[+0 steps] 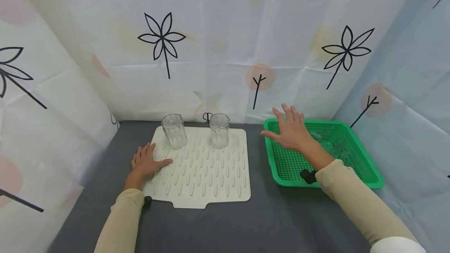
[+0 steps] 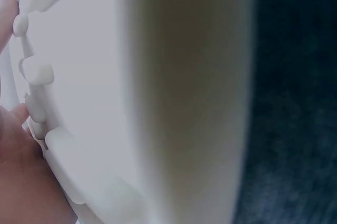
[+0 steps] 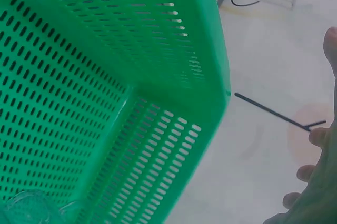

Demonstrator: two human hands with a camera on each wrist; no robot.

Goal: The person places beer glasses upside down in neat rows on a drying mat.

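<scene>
Two clear glass mugs stand near the back of a cream ribbed drying mat: the left mug (image 1: 174, 131) leans slightly in view, the right mug (image 1: 219, 131) stands beside it. At the left edge of the drying mat (image 1: 197, 182), my left hand (image 1: 145, 162) rests with thumb and fingers spread. Over the left part of a green plastic basket (image 1: 377, 180), my right hand (image 1: 291, 130) hovers with fingers spread and nothing in it. Clear glassware (image 1: 339, 151) lies inside the basket, partly hidden by the right forearm; some glass (image 3: 31, 208) shows in the right wrist view.
A dark grey cloth (image 1: 225, 229) covers the table under the mat and basket. White patterned curtains (image 1: 218, 42) enclose the back and both sides. Between mat and basket runs a narrow strip of table.
</scene>
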